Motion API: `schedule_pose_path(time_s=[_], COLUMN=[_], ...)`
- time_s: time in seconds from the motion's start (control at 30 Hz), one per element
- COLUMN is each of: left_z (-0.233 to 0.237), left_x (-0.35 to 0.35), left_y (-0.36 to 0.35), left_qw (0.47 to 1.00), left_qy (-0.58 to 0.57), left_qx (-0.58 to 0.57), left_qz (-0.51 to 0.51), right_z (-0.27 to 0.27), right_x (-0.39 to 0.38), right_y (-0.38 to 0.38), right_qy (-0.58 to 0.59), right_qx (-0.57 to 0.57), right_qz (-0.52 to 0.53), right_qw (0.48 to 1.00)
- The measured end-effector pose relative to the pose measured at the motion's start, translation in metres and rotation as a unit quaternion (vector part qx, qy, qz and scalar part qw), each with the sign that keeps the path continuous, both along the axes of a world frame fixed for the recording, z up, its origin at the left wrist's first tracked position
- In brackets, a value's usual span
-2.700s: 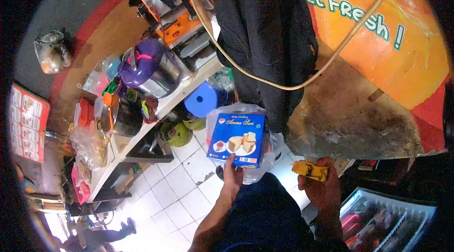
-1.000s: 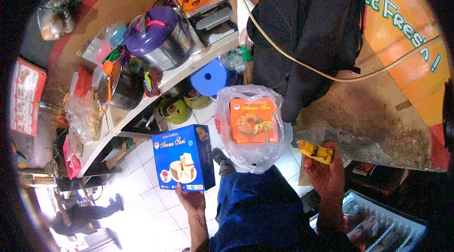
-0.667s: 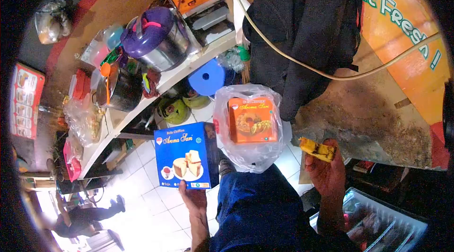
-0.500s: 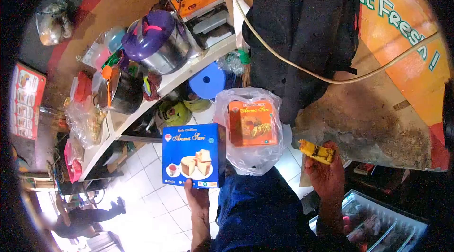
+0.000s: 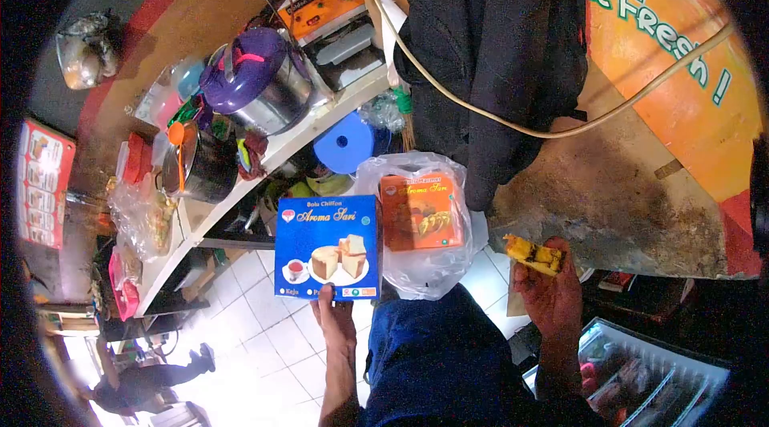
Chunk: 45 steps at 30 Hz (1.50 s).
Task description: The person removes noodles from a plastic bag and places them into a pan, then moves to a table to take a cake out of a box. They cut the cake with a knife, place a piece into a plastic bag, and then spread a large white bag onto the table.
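Observation:
A blue cake box (image 5: 328, 247) is held up by my left hand (image 5: 334, 321), with the thumb on its front lower edge and the other fingers beneath. In my right hand (image 5: 549, 291) is a piece of yellow cake (image 5: 533, 255) with dark streaks, gripped between thumb and fingers. Between the hands, just right of the blue box, an orange box (image 5: 422, 212) sits in a translucent plastic bag (image 5: 448, 263) above my legs.
At the left, a white-edged counter (image 5: 264, 159) bears a steel pot with a purple lid (image 5: 248, 66), a dark pot and an orange stove (image 5: 320, 10). Dark cloth (image 5: 497, 58) hangs at the top. A glass-topped case (image 5: 641, 371) is lower right; a person (image 5: 144, 383) is lower left.
The blue box has risen slightly and turned its front more squarely to view. The surroundings have shifted a little left in the view. Both hands keep their holds.

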<state>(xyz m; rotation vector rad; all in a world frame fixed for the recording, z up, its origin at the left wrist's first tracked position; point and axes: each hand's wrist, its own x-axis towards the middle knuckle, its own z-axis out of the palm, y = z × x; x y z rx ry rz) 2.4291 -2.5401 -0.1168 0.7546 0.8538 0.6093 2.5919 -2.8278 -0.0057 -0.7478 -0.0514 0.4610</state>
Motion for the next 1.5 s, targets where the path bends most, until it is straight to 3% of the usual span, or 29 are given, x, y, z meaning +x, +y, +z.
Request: schedule_pose_path(time_s=[0.07,0.17,0.27,0.33,0.37,0.4,0.43,0.47,0.6,0.67,0.77,0.8,0.87,0.93,0.97,1.0,1.03,1.07,1.1,1.13,1.17,1.23,1.3,1.37,1.4,1.43,1.5], left_z=[0.003,0.015,0.002,-0.005,-0.022,-0.023,-0.023,-0.034,-0.06,-0.068,-0.072,-0.07,-0.069,-0.082,-0.094,-0.106,-0.113,-0.094,-0.073,-0.059,-0.059,-0.063,-0.068,-0.052,-0.038,-0.043,-0.054], left_x=[0.018,0.05,0.077,0.093,0.098,0.105,0.111,0.114,0.117,0.117,0.117,0.111,0.105,0.094,0.088,0.083,0.079,0.078,0.073,0.071,0.069,0.06,0.057,0.063,0.065,0.068,0.076], left_y=[0.0,-0.007,-0.027,-0.04,-0.046,-0.054,-0.061,-0.064,-0.076,-0.081,-0.085,-0.084,-0.08,-0.075,-0.071,-0.066,-0.063,-0.064,-0.067,-0.067,-0.067,-0.068,-0.075,-0.08,-0.082,-0.084,-0.092], left_qw=[1.0,1.0,0.999,0.995,0.996,0.995,0.995,0.994,0.991,0.989,0.985,0.98,0.968,0.926,0.926,0.895,0.851,0.852,0.758,0.623,0.623,0.406,0.403,0.385,0.425,0.424,0.53], left_qy=[0.023,0.019,0.02,0.059,0.024,0.027,0.031,0.024,0.022,0.018,-0.011,0.056,0.124,0.219,0.22,0.221,0.219,0.219,0.281,0.329,0.332,0.346,0.338,0.237,0.179,0.18,0.067], left_qx=[-0.001,0.008,0.0,0.01,0.005,0.002,0.0,-0.006,-0.062,-0.087,-0.116,-0.105,-0.092,-0.096,-0.096,-0.033,0.031,0.031,0.227,0.411,0.411,0.57,0.598,0.637,0.661,0.661,0.645], left_qz=[0.008,-0.023,-0.041,-0.075,-0.084,-0.091,-0.1,-0.11,-0.12,-0.121,-0.123,-0.162,-0.199,-0.292,-0.291,-0.386,-0.476,-0.475,-0.542,-0.579,-0.577,-0.625,-0.605,-0.624,-0.592,-0.593,-0.547], right_z=[-0.001,-0.001,0.003,0.012,0.013,0.013,0.009,0.0,-0.002,-0.003,0.0,-0.003,-0.011,-0.011,-0.011,-0.009,-0.004,-0.002,-0.005,-0.011,-0.015,-0.017,-0.02,-0.024,-0.025,-0.025,-0.025], right_x=[0.003,0.006,0.006,0.005,0.006,0.007,0.008,0.007,0.008,0.009,0.008,0.008,0.011,0.012,0.012,0.012,0.011,0.012,0.012,0.014,0.014,0.014,0.016,0.016,0.014,0.014,0.014], right_y=[0.002,0.006,0.01,0.016,0.015,0.012,0.008,0.009,0.004,0.001,0.006,0.006,0.007,0.011,0.014,0.015,0.015,0.016,0.017,0.019,0.021,0.024,0.026,0.027,0.028,0.029,0.029], right_qy=[-0.005,0.016,-0.017,0.088,0.081,-0.002,-0.082,0.018,-0.048,-0.066,-0.081,-0.078,-0.022,-0.019,-0.02,-0.019,-0.037,-0.056,-0.056,-0.022,0.015,0.026,0.036,0.016,0.02,0.022,0.023], right_qx=[-0.03,0.04,-0.007,-0.015,-0.016,-0.169,-0.318,-0.012,-0.054,-0.199,-0.262,-0.263,-0.028,-0.026,-0.025,-0.025,-0.148,-0.269,-0.267,-0.122,0.026,0.035,0.043,0.04,0.039,0.031,0.022], right_qz=[-0.001,0.013,0.015,-0.042,-0.042,-0.006,0.028,-0.005,0.021,0.031,0.023,0.024,0.024,0.022,0.018,0.02,0.033,0.046,0.048,0.05,0.051,0.061,0.067,0.071,0.07,0.066,0.062], right_qw=[1.0,0.999,1.0,0.995,0.996,0.986,0.944,1.0,0.997,0.977,0.961,0.961,0.999,0.999,0.999,0.999,0.988,0.961,0.961,0.991,0.998,0.997,0.996,0.997,0.997,0.997,0.998])
